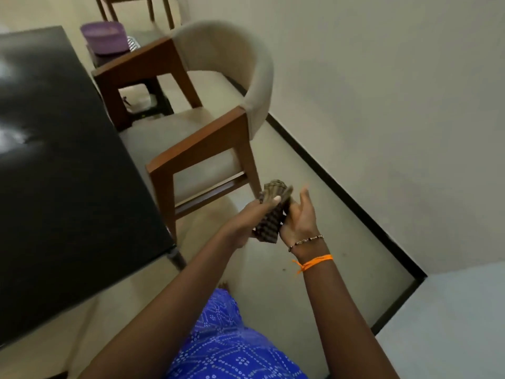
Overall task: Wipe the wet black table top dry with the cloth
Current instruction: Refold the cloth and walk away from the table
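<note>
Head view: your left hand point(247, 214) grips the checked cloth point(270, 214) right of the black bench point(68, 187), off its surface; your right hand point(299, 214) is open beside it. Glare patches suggest the bench needs wiping.

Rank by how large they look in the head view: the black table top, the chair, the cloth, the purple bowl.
1. black table top
2. chair
3. purple bowl, but it stands farther from the camera, so unsure
4. cloth, partly hidden by hands
</note>
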`<state>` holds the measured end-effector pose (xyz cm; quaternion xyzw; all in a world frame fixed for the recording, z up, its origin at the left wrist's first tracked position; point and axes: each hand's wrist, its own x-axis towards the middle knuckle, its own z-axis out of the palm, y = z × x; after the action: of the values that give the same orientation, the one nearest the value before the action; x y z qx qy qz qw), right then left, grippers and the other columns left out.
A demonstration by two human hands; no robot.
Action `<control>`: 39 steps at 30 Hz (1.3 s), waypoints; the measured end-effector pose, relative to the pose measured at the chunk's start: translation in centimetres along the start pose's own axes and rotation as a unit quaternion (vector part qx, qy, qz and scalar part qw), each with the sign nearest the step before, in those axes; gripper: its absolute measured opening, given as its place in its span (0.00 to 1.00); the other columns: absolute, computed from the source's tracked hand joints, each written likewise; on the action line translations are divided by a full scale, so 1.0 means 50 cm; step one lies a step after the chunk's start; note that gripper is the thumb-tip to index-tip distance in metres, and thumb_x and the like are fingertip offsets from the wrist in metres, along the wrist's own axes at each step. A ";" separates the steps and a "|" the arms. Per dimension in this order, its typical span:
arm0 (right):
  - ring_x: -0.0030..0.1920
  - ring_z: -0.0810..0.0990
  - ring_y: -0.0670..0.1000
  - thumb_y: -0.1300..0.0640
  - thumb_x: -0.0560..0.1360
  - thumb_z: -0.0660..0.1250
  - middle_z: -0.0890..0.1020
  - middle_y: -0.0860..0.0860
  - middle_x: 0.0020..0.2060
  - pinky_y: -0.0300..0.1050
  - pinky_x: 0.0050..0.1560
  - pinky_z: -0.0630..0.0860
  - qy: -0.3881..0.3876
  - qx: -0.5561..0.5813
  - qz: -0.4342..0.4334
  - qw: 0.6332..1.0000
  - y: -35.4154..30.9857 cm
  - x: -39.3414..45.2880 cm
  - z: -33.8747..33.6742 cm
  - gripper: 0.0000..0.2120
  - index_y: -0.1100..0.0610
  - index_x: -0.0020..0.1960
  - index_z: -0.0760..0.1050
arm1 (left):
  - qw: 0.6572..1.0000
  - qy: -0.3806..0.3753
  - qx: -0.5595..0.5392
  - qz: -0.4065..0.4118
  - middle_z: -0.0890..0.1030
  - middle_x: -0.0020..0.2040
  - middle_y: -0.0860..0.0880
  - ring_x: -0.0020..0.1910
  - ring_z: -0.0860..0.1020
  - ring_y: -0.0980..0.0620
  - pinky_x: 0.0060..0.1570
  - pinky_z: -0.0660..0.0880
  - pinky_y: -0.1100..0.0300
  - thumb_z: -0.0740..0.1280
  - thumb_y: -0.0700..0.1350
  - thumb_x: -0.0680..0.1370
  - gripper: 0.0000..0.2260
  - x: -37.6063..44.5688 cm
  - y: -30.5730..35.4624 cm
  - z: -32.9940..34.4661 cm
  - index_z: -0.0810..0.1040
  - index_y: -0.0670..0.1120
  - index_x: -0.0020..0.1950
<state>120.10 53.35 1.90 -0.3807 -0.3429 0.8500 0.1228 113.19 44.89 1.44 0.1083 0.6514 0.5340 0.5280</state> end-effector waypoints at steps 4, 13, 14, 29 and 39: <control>0.57 0.75 0.49 0.35 0.78 0.39 0.75 0.53 0.61 0.42 0.46 0.75 -0.037 -0.061 -0.017 0.997 -0.097 0.038 -0.045 0.37 0.59 0.69 0.67 | 0.998 -0.039 -0.053 0.024 0.81 0.49 0.41 0.46 0.80 0.43 0.42 0.77 0.53 0.70 0.57 0.69 0.19 0.087 0.052 0.025 0.77 0.46 0.53; 0.48 0.77 0.48 0.60 0.80 0.57 0.78 0.56 0.57 0.34 0.43 0.74 0.091 -0.210 -0.115 0.967 -0.311 0.291 -0.077 0.14 0.61 0.63 0.74 | 0.984 -0.043 -0.171 0.033 0.80 0.47 0.43 0.44 0.79 0.46 0.32 0.78 0.60 0.65 0.43 0.76 0.15 0.353 0.235 0.061 0.73 0.40 0.61; 0.43 0.78 0.47 0.60 0.80 0.57 0.80 0.56 0.51 0.36 0.36 0.75 0.091 -0.207 -0.106 0.968 -0.333 0.322 -0.076 0.14 0.62 0.62 0.74 | 0.984 -0.040 -0.167 0.038 0.80 0.48 0.42 0.45 0.79 0.45 0.33 0.78 0.59 0.65 0.42 0.76 0.15 0.385 0.262 0.064 0.73 0.40 0.61; 0.45 0.82 0.56 0.62 0.74 0.64 0.83 0.61 0.47 0.47 0.45 0.81 -0.060 -0.117 0.040 0.990 -0.667 0.822 -0.097 0.14 0.68 0.56 0.76 | 0.987 0.030 -0.155 0.019 0.80 0.46 0.47 0.45 0.78 0.49 0.37 0.77 0.58 0.64 0.46 0.76 0.09 0.834 0.564 0.036 0.73 0.46 0.56; 0.48 0.81 0.53 0.67 0.76 0.62 0.79 0.57 0.52 0.44 0.42 0.81 -0.189 -0.115 0.068 0.973 -0.929 1.145 -0.021 0.17 0.57 0.63 0.67 | 0.944 0.157 -0.290 -0.003 0.79 0.47 0.44 0.42 0.77 0.48 0.32 0.75 0.60 0.63 0.42 0.75 0.13 1.130 0.810 0.013 0.74 0.41 0.58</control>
<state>79.50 114.89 0.60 -0.2467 -0.4291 0.8676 -0.0470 72.92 101.56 2.02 -0.1366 0.5435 0.7080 0.4296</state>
